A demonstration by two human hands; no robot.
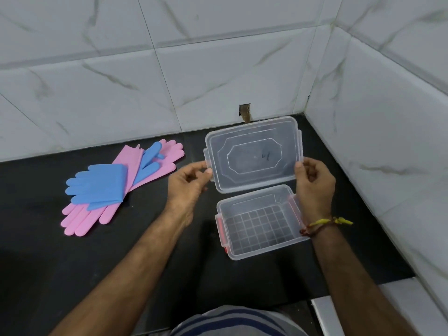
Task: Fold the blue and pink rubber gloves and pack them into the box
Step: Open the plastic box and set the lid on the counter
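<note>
I had the clear lid (254, 154) pinched at its side edges, left hand (191, 183) and right hand (314, 183) each with fingers curled on it, held above the far rim of the open box (260, 220) on the black bench (48, 251). I judged this the opening step: the blue and pink gloves (116, 185) lay heaped well to the left, so next the lid needed setting aside and a glove folding.

Single head cam, mounted on me, looking forward and steeply down at the black counter (72, 275). Wide-angle, tile lines bow. The box (260, 229) sits near frame centre, close in, at arm's reach. Tiled wall (169, 69) runs behind the box, second wall right of it. My shirt shows at the bottom edge.
</note>
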